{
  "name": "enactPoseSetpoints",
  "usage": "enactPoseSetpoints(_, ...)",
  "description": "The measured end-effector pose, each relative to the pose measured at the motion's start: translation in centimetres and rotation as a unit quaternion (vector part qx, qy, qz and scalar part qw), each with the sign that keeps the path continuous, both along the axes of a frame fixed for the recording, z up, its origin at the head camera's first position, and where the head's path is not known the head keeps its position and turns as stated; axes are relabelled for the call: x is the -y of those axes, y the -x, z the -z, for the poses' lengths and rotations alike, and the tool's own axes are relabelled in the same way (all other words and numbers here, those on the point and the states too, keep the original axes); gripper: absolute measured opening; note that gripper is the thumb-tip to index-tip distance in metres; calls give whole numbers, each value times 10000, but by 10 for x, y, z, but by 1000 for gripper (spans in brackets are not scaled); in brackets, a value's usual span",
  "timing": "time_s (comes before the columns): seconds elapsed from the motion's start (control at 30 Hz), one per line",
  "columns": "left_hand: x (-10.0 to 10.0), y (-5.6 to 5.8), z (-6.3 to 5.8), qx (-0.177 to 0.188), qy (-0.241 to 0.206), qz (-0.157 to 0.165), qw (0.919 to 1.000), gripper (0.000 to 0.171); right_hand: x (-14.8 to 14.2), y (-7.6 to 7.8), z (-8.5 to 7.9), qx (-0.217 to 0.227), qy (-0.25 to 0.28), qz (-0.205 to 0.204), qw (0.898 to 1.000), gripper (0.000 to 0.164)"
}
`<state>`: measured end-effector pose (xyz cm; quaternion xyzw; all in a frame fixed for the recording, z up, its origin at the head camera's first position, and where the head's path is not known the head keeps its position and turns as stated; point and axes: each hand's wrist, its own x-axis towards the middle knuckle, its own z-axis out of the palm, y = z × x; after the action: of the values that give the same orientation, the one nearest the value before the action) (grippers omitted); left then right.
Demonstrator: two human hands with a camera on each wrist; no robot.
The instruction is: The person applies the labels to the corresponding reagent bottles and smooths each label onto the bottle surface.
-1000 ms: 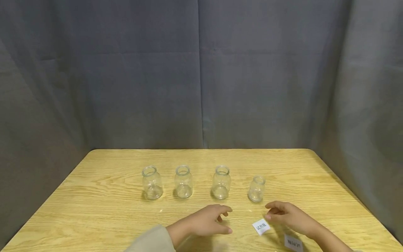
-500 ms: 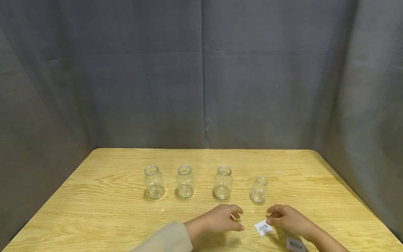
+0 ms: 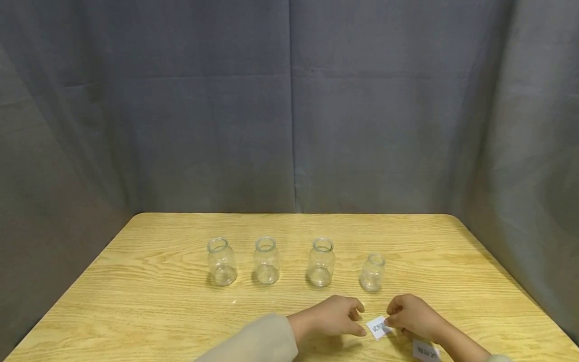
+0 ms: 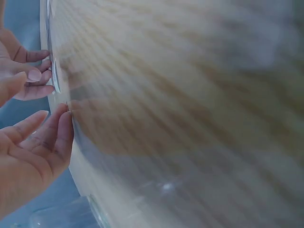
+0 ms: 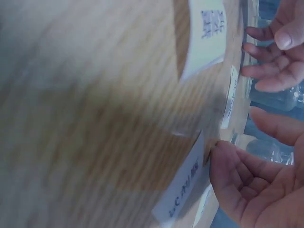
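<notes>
In the head view, my left hand [image 3: 336, 315] hovers low over the table, thumb and fingers apart and holding nothing. Just right of it lies a small white card with dark printed characters [image 3: 376, 329]. At the card's right edge is my right hand [image 3: 413, 318], fingers loosely bent; its thumb overlaps the card, though contact is unclear. The right wrist view has the right hand's fingertips [image 5: 217, 145] at the tabletop, thumb raised clear of them. A second printed card [image 3: 425, 350] lies partly under the right forearm. Another card [image 5: 206, 33] appears at the right wrist view's top.
Several clear glass jars stand upright in a row beyond the hands: larger ones at left [image 3: 221, 264], second [image 3: 266, 264] and third [image 3: 320, 264], and a smaller one [image 3: 372, 274] at right. Grey curtains [image 3: 289, 125] surround the wooden table [image 3: 135, 311].
My left hand has moved right, closer to the first card. My right hand has shifted only slightly, its thumb now overlapping the card. The jars stay put; the head view swung slightly.
</notes>
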<state>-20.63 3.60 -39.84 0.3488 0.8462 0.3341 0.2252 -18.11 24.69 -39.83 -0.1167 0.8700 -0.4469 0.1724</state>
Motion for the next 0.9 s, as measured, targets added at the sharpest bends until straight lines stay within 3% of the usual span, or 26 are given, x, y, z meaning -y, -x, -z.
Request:
enactPoseSetpoints(0.2,-10,3,2,-2,34,-248,9997,38,5,1,5,-535,-479,1,9974,20)
enactPoseSetpoints(0.33,-11,3,2,533,-380,-532,9964,34,14,2,6,-813,-1168,554,9883,26)
enactPoseSetpoints(0.43,-12,4,2,1011,-678,-751,9897,31,20,2,4,-902,-1664,933,9775,28)
enactPoseSetpoints(0.5,-12,5,2,1201,-794,-853,9859,29,23,1,3,-974,-1853,1003,9727,28)
enactPoseSetpoints(0.73,-17,7,3,1444,-902,-1093,9793,24,30,-4,4,-1063,-1859,1177,9697,14)
enactPoseSetpoints(0.9,-18,6,4,1586,-922,-1118,9766,22,34,-6,6,-973,-1853,1262,9697,13)
